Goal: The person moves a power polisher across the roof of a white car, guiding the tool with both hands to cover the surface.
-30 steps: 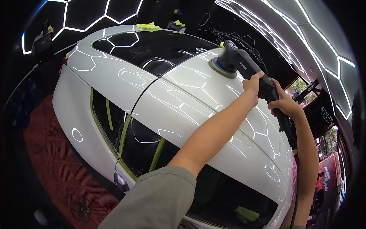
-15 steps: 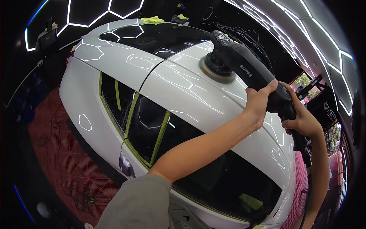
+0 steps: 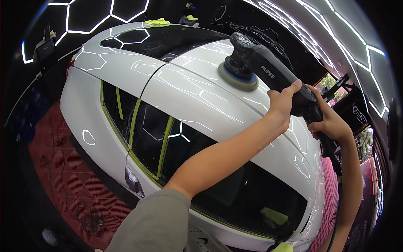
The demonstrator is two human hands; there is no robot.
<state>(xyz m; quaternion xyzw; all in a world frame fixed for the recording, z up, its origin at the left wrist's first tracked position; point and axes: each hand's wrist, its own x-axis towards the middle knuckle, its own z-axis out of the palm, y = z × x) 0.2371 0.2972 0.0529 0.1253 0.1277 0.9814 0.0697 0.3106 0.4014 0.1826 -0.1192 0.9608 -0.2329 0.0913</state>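
Observation:
A black polisher (image 3: 268, 63) marked RUPES lies slantwise over the roof of a white car (image 3: 189, 98). Its round pad (image 3: 237, 82), with a blue rim, rests on the roof panel. My left hand (image 3: 281, 105) is closed around the middle of the polisher's body. Behind it, my right hand (image 3: 331, 124) grips the rear handle, fingers wrapped round it. The power cord runs down from the handle beside my right forearm. Green masking tape (image 3: 165, 145) edges the car's side windows below my left arm.
Yellow-green cloths (image 3: 158, 22) lie at the rear of the roof. A dark cable (image 3: 90, 218) is coiled on the red floor tiles (image 3: 63, 176) at left. The door handle (image 3: 132, 179) sticks out from the car's side. Hexagonal lights (image 3: 109, 17) line the walls and ceiling.
The car has shifted left in view, while the polisher and both hands have moved only slightly left. Relative to the roof, the pad sits a little farther right. Both grips are unchanged.

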